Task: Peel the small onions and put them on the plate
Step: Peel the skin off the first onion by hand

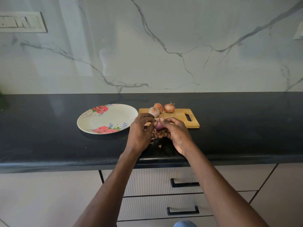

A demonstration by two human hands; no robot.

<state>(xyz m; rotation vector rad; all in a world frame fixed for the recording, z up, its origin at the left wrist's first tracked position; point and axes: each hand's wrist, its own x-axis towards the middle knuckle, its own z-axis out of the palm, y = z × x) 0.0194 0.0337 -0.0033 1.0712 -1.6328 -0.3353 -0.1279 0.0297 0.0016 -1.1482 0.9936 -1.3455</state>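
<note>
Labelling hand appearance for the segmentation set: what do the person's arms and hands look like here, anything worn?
Both forearms are bare up to the frame edge: no sleeves in view. The left hand and right hand show no gloves, rings, watch or bracelet. Fingers bare, nails short. No markings visible.
</note>
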